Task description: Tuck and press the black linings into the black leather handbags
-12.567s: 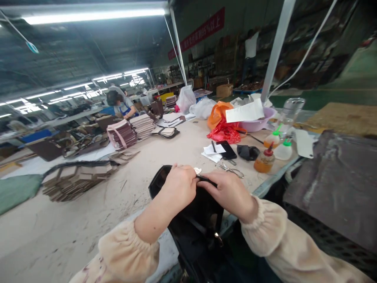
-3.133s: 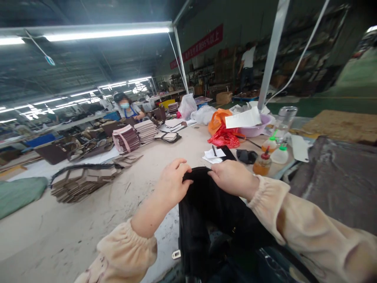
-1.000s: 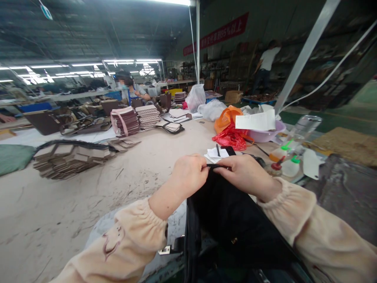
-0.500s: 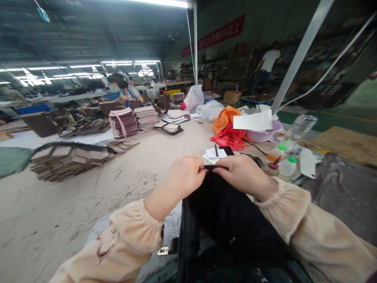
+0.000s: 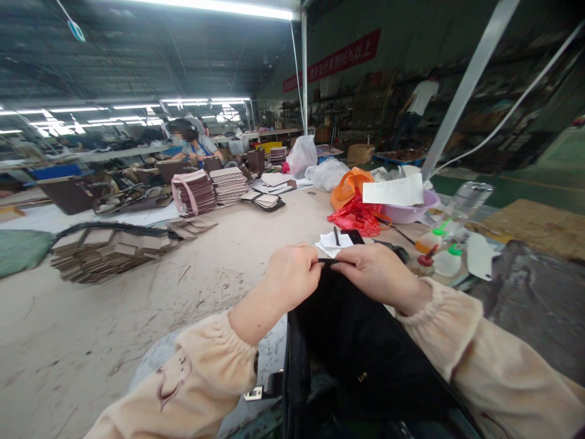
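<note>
A black bag (image 5: 361, 341) stands in front of me at the bottom of the view, its dark inside facing up. My left hand (image 5: 295, 274) pinches the far upper edge of the black cloth between thumb and fingers. Close beside it, my right hand (image 5: 377, 271) grips the same edge, with a short stretch of the rim showing between the two. On the bag's left side a strap ends in a metal buckle (image 5: 253, 393). A small gold-coloured piece (image 5: 362, 377) sits on the inner cloth. The lower part of the bag is dark and hard to make out.
Just past my hands lie white papers with a pen (image 5: 337, 236). To the right are a red plastic bag (image 5: 356, 216), a lilac basin (image 5: 411, 210) and small bottles (image 5: 448, 262). Stacked brown pieces (image 5: 114, 247) lie left on the table (image 5: 150, 323). A person (image 5: 196, 143) sits across.
Both hands keep their hold on the bag's edge and have barely moved. The whole view has shifted slightly. The person across has leaned a little lower.
</note>
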A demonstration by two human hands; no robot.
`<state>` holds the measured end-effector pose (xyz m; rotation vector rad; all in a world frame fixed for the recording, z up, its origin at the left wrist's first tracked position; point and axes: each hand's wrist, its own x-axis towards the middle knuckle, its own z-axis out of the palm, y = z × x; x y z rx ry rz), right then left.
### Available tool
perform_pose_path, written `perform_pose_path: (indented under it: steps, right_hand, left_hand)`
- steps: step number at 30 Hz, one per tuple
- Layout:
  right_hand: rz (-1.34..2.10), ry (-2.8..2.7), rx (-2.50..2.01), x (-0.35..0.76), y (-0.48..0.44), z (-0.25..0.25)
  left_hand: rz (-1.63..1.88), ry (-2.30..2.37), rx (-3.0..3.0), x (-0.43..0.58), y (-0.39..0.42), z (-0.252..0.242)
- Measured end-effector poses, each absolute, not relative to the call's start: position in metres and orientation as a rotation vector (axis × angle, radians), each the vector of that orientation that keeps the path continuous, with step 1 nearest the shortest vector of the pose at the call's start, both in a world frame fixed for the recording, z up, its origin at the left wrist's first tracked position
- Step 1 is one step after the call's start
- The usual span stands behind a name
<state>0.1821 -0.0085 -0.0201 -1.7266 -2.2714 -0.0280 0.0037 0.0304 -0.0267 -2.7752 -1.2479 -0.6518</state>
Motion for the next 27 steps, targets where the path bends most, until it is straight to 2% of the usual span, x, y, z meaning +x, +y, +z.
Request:
perform_pose_path:
  steps: [27]
  right_hand:
    - [-0.02, -2.323, -1.697, 0.1831, -0.0075, -0.0208]
  left_hand:
    - [-0.562, -1.358, -2.69, 0.0085, 0.0254, -0.0247]
